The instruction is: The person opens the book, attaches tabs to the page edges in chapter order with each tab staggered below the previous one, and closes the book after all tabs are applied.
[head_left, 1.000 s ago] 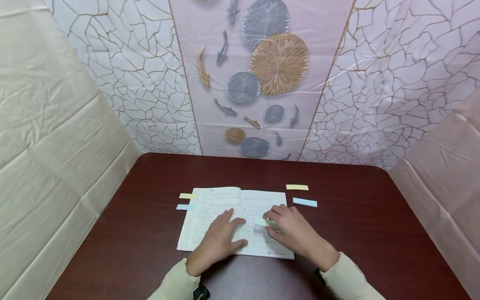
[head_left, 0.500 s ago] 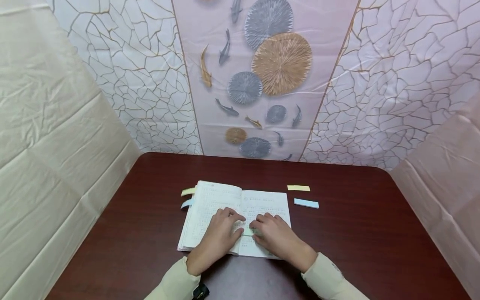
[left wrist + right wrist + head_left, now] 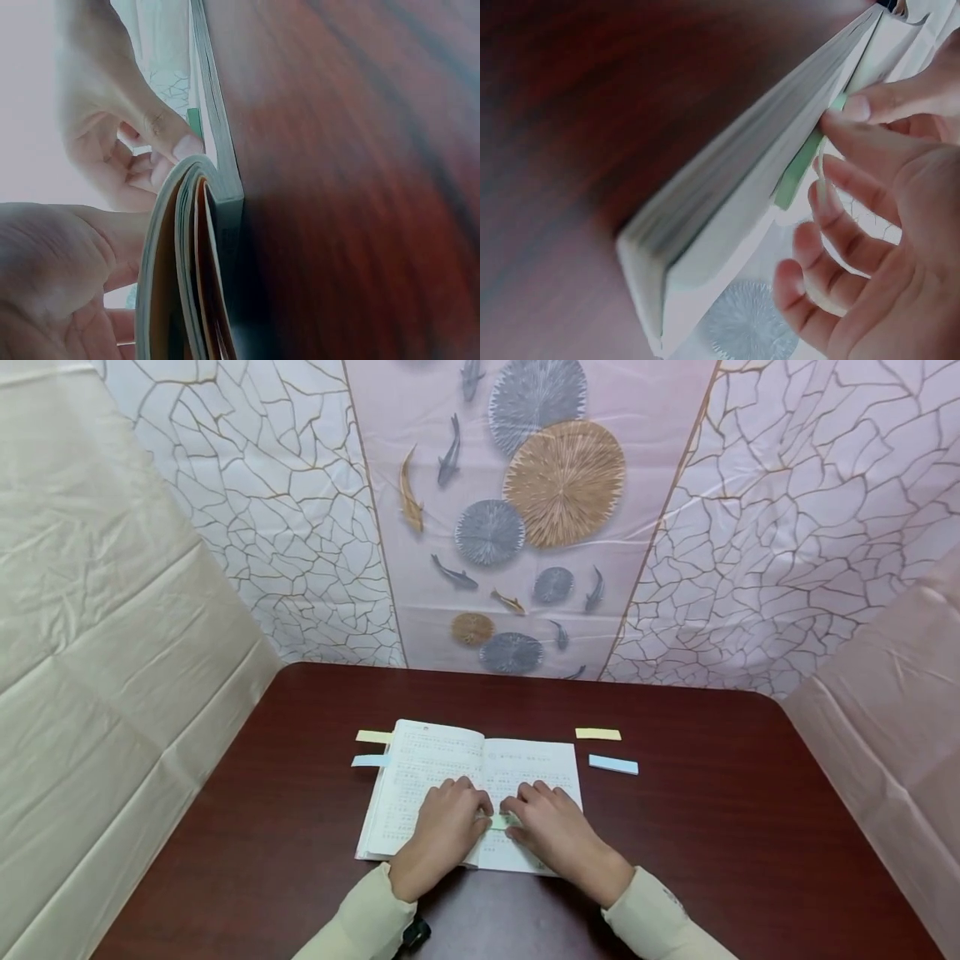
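An open book (image 3: 438,752) lies on the table, its left pages bulging up. Over the right page, close to the spine, is a small green sticky note pad (image 3: 499,822). My left hand (image 3: 444,818) pinches the pad's left end, its wrist over the lower left page. With thumb and curled fingers, my right hand (image 3: 558,828) grips the other end. In the right wrist view the green sticky note pad (image 3: 799,169) slants along the page, both thumbs close together on it, and a thin pale strip edge shows by the right fingers (image 3: 832,202).
Yellow (image 3: 373,737) and blue (image 3: 371,761) sticky tabs stick out from the book's left edge. To the book's right, a yellow pad (image 3: 597,734) and a blue pad (image 3: 613,765) lie on the dark red table (image 3: 720,827). Patterned cloth (image 3: 300,527) hangs behind.
My right hand has brought the green sticky note pad left, toward the spine, and my left hand has closed its fingers on the pad's end. The left pages have risen.
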Motion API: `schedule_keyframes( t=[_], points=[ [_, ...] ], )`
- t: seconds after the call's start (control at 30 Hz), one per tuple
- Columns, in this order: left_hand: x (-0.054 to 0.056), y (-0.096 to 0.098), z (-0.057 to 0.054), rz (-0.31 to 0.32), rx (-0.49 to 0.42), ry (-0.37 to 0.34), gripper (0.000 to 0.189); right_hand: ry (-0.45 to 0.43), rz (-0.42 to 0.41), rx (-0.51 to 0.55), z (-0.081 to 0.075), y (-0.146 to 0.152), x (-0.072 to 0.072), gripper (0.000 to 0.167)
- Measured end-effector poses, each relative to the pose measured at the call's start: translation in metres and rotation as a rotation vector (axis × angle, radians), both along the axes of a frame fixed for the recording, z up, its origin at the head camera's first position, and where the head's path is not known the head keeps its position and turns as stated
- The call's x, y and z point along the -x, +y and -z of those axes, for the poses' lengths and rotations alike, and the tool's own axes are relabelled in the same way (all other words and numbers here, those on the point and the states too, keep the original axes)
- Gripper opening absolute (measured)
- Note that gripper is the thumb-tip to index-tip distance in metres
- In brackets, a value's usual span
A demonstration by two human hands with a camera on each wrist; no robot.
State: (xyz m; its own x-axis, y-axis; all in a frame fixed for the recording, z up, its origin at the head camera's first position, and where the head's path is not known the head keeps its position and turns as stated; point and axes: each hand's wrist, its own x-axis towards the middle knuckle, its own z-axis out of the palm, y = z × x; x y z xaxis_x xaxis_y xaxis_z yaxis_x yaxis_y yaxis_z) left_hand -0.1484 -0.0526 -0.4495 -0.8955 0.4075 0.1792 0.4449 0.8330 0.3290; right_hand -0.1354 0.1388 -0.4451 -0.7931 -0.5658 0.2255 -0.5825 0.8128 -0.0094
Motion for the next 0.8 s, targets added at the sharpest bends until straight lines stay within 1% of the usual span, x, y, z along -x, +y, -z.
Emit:
schedule_keyframes(
  t=[0.03, 0.1, 0.2, 0.27, 0.33, 0.37, 0.47, 0.53, 0.63, 0.8],
  points=[
    [0.000, 0.001, 0.000, -0.006, 0.002, -0.008, 0.007, -0.016, 0.014, 0.015, -0.001, -0.001, -0.001, 0.024],
    [0.000, 0.002, -0.001, -0.012, 0.005, -0.016, 0.007, -0.095, 0.061, 0.076, -0.003, -0.005, -0.001, 0.022],
    [0.000, 0.002, -0.001, -0.012, 0.002, -0.026, 0.006, -0.299, 0.155, 0.234, -0.009, -0.011, 0.000, 0.016],
    [0.000, 0.000, -0.001, -0.005, 0.003, -0.027, 0.006, -0.432, 0.217, 0.326, -0.014, -0.016, 0.003, 0.015],
    [0.000, -0.002, -0.001, 0.014, 0.006, -0.038, 0.007, -0.538, 0.253, 0.382, -0.018, -0.019, 0.006, 0.017],
    [0.000, -0.004, 0.000, 0.027, 0.006, -0.049, 0.010, -0.567, 0.265, 0.388, -0.019, -0.020, 0.007, 0.017],
    [-0.001, -0.008, 0.002, 0.070, 0.006, -0.074, 0.019, -0.610, 0.295, 0.393, -0.021, -0.023, 0.010, 0.017],
    [-0.001, -0.009, 0.003, 0.095, 0.002, -0.082, 0.023, -0.598, 0.309, 0.384, -0.021, -0.025, 0.011, 0.018],
    [0.000, -0.008, 0.003, 0.116, 0.017, -0.064, 0.023, -0.595, 0.316, 0.384, -0.020, -0.026, 0.009, 0.023],
    [0.001, -0.004, 0.000, 0.155, 0.118, -0.048, 0.020, -0.598, 0.292, 0.395, -0.016, -0.024, 0.006, 0.027]
  ],
)
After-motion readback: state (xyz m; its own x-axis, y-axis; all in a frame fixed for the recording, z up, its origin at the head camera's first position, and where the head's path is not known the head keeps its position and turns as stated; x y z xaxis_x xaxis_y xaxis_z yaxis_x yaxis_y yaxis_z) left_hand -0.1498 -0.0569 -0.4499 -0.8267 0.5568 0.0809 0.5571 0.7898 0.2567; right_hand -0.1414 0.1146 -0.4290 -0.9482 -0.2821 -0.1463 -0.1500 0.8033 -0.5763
